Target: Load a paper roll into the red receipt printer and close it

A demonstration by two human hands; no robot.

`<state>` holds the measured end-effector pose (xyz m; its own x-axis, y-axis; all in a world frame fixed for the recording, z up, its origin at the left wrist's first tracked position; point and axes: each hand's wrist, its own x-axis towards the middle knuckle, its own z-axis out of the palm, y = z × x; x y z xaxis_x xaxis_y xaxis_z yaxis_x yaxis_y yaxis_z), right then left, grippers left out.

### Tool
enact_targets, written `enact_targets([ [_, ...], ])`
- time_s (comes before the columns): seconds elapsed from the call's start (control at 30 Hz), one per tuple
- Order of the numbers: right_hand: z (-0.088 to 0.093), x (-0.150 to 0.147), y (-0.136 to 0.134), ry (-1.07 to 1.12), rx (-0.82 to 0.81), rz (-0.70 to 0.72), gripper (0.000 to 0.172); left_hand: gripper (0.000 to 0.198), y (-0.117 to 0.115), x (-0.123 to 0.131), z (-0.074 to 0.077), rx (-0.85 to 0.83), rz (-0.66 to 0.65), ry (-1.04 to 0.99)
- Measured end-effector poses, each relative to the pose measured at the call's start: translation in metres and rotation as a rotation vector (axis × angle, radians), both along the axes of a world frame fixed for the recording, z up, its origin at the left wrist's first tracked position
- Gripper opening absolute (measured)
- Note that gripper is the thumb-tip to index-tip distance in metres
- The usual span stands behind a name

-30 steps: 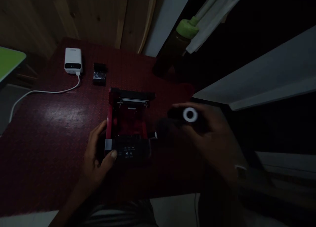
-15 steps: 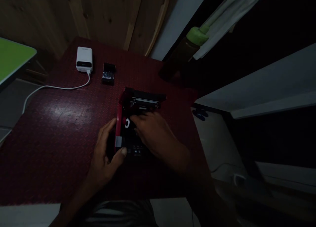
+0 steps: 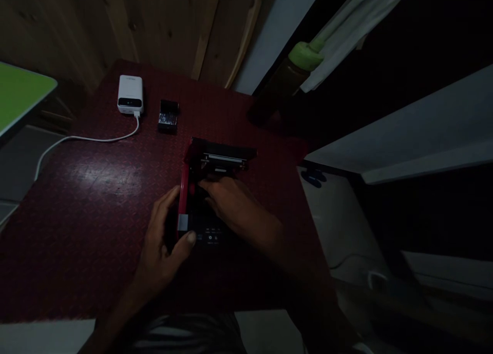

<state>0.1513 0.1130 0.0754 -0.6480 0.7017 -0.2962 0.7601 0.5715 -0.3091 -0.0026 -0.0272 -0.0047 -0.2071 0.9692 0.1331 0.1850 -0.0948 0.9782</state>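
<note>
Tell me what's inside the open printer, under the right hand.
Inside the open printer, a metal bar crosses the far end, beyond the right hand. That hand covers the middle of the compartment, and the dim light hides its floor, so what lies beneath cannot be seen.

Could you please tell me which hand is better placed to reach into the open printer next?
Probably the right hand: its fingers lie over the compartment of the open red-and-black printer. The left hand is wrapped around the printer's near left corner, holding it from outside.
</note>
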Motion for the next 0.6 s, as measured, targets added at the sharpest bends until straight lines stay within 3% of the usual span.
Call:
enact_targets([
  [0.1,-0.006,0.016,-0.004,0.212,0.03,0.058,0.051,0.069,-0.001,-0.003,0.006,-0.049,0.0,-0.021],
  [0.2,0.001,0.035,-0.014,0.423,0.044,0.166,0.061,0.068,-0.001,-0.009,0.015,-0.132,-0.01,-0.059],
  [0.3,0.009,0.049,-0.027,0.544,0.051,0.202,0.048,0.069,0.011,-0.016,0.028,-0.154,0.036,-0.075],
  [0.43,0.002,0.052,-0.042,0.626,0.204,0.192,0.019,0.061,0.054,-0.021,0.048,0.052,0.118,0.016],
  [0.5,-0.007,0.048,-0.05,0.642,0.348,0.178,0.021,0.051,0.076,-0.021,0.057,0.169,0.101,0.072],
  [0.6,-0.02,0.041,-0.065,0.641,0.603,0.109,0.024,0.039,0.093,-0.019,0.065,0.188,0.085,0.049],
])
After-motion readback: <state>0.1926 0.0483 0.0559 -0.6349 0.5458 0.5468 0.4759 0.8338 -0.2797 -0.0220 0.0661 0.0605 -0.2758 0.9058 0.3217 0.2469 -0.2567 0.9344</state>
